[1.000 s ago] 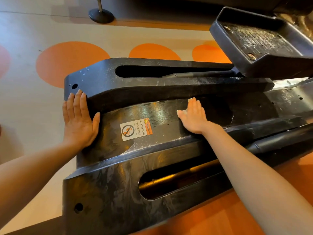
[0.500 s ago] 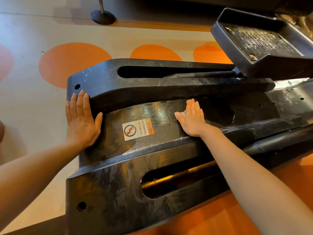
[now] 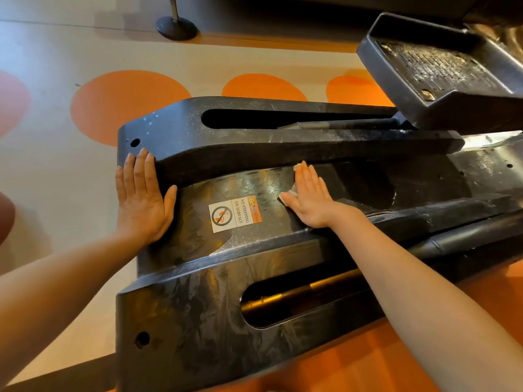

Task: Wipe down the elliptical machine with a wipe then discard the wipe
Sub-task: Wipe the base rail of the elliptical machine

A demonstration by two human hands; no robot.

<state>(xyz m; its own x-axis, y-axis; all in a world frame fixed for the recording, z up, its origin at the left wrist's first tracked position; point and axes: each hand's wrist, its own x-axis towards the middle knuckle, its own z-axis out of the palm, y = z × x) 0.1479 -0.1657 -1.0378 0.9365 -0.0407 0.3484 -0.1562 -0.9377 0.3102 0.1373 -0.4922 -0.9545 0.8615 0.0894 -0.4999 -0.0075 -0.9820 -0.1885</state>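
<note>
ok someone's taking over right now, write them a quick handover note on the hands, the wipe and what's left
Left hand: flat, fingers straight, braced on the end of the elliptical base.
Right hand: flat, pressing the wipe onto the centre panel, just right of the warning sticker.
Done: the panel around the sticker looks wet and streaked.
Left: the dusty upper rail, the foot pedal and the rest of the machine, then discard the wipe; no bin in view.

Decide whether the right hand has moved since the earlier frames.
Yes. The right hand, pressing the wipe, has slid closer to the warning sticker.
</note>
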